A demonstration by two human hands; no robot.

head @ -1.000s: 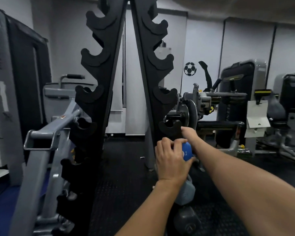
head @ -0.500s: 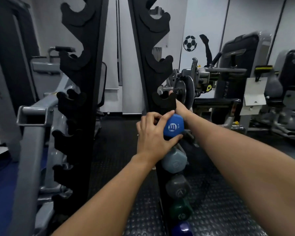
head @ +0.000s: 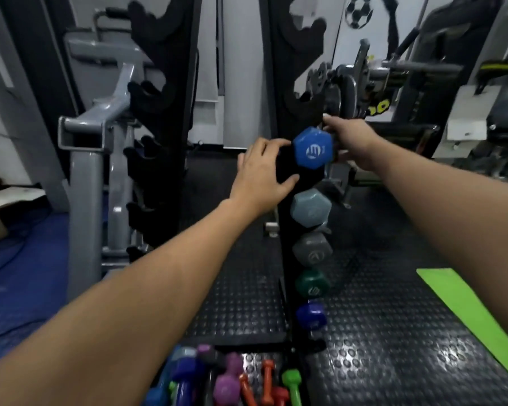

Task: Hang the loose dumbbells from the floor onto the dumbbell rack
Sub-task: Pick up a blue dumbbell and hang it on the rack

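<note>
Five hex-ended dumbbells sit one above another on the right upright of the black notched dumbbell rack (head: 286,200): a bright blue dumbbell (head: 313,147) with a white logo on top, then a pale grey-blue one (head: 311,207), a dark grey one (head: 312,251), a green one (head: 312,284) and a purple one (head: 311,315) lowest. I see my left hand (head: 263,174) with its fingers spread loosely, fingertips and thumb resting against the black upright just beside the blue head, not wrapped round anything. My right hand (head: 351,140) reaches behind the blue dumbbell's far side; its fingers are partly hidden by the head and blurred, so I cannot tell whether they grip the handle or only touch it. The blue dumbbell lies in its cradle, its near hexagonal face turned toward me. The rack's left upright (head: 165,92) stands well apart, its notches bare in view. On the studded black rubber floor (head: 379,332) near my feet lies a loose cluster of small dumbbells (head: 226,382) in blue, purple, pink, orange and lime green. A lime-green mat (head: 475,312) lies on the floor at right.
</note>
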